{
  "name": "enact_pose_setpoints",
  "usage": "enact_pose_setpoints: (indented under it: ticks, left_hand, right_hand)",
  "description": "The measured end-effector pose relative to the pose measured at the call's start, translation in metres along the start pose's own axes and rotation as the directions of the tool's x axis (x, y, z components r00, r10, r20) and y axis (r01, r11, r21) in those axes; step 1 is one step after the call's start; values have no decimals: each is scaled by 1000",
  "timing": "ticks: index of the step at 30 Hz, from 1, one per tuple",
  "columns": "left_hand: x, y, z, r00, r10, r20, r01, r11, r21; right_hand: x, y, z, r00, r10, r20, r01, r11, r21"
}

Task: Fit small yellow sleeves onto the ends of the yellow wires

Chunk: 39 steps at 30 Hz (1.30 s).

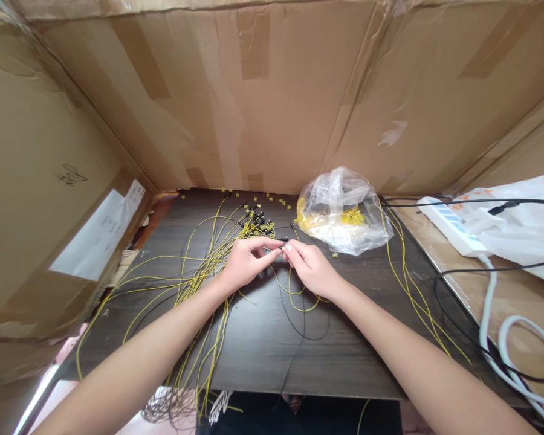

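Over the middle of the dark table [263, 356] my two hands meet, fingertips almost touching. My left hand [249, 260] is pinched on a small black connector [283, 239] whose black tip shows past the fingers. My right hand [308, 266] pinches a small yellow piece [281, 248] against it; the fingers hide most of it. A thin yellow wire [294, 293] and a black wire [301, 332] hang in loops below my hands. Just beyond them lies a heap of black connector ends [256, 217] mixed with small yellow pieces.
A bundle of yellow wires [199, 272] spreads across the left side and over the front edge. Behind my right hand sits a clear plastic bag [340, 211] with yellow pieces. More yellow wires [408, 278], a white power strip [453, 226] and cables lie right. Cardboard walls [290, 109] surround the table.
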State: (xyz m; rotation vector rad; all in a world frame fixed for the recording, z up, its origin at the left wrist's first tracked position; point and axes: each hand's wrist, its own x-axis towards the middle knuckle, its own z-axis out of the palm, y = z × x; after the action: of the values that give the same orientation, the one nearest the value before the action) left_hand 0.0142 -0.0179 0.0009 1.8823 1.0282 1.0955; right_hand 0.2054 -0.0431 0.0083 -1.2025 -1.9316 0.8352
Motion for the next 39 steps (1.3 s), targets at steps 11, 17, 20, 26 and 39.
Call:
enact_pose_setpoints:
  ticks: [11,17,20,26,39]
  left_hand:
    - [0,-4,0,1000,3,-12,-3,999,-38]
    - [-1,-3,-2,995,96,-9,-96,994,46]
    - [-1,-1,-2,993,121,-6,-120,989,89]
    - [-2,1,0,979,204,4,-201,961,192]
    - [-2,0,-1,976,216,11,-214,959,185]
  right_hand:
    - [-1,0,1,998,-64,2,64,997,-52]
    - [-1,-1,1,998,-59,14,60,997,-57]
    - [-1,-2,0,999,-42,23,43,998,-48]
    - [0,-2,0,1000,-7,24,8,1000,-21]
    - [-1,-2,-1,998,-36,-44,33,997,-64]
